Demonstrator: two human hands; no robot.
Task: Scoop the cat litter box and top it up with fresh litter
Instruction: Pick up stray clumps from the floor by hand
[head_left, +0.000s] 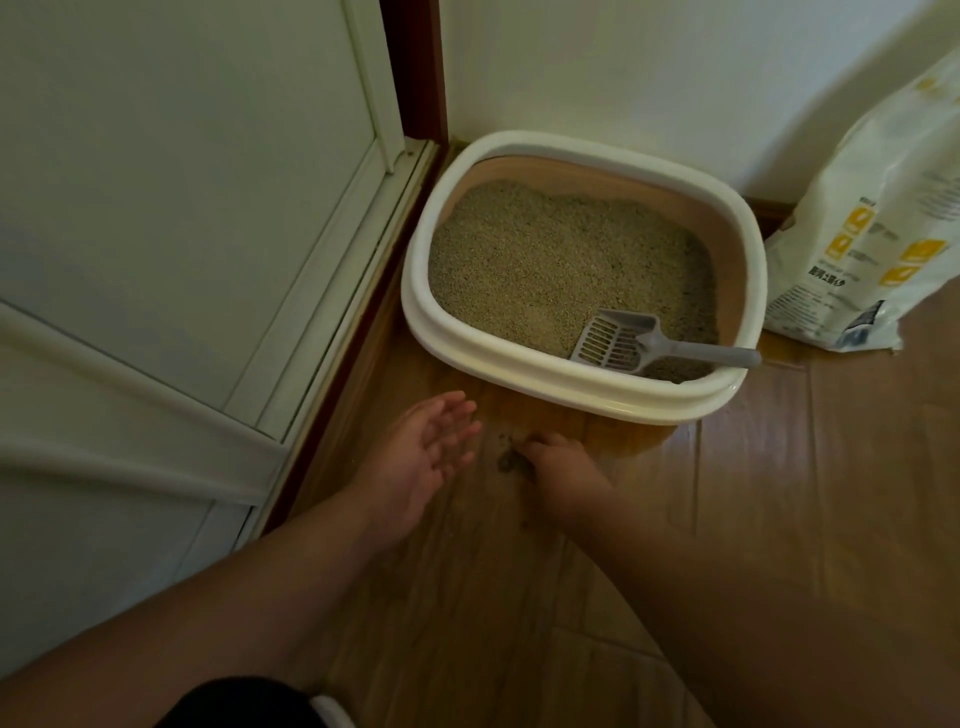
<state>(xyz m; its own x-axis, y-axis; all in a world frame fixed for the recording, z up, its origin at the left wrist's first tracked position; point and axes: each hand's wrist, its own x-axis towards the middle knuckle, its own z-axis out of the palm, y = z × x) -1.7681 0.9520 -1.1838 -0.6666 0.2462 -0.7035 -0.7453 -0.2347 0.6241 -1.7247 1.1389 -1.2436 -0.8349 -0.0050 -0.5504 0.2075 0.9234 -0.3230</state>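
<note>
From the head camera, looking down into a room corner: a litter box (582, 395) with a cream rim and tan inner wall sits on the wooden floor (779, 493), backed against a white wall (597, 67) and close beside a white door (182, 182) with a dark red-brown frame. The box is filled with pale granular litter (545, 260), heaped a little higher toward the far wall. A grey slotted scoop (618, 340) lies in the near right corner of the box — its blade resting on the litter, its handle laid across the rim and pointing right.

To the right of the box, a white litter bag (872, 228) with yellow squares and dark print stands leaning against the wall, its base on the floor just beside the box.

Both bare forearms reach in from the bottom of the frame. The left hand (431, 457) hovers in front of the box with palm turned up and fingers spread loosely, holding nothing. The right hand (563, 470) is palm down on the floor, fingers curled toward a small dark clump of spilled litter (509, 460) that lies between the two hands — whether the fingertips are pinching it or only touching it cannot be told. The hands are near each other but not touching.
</note>
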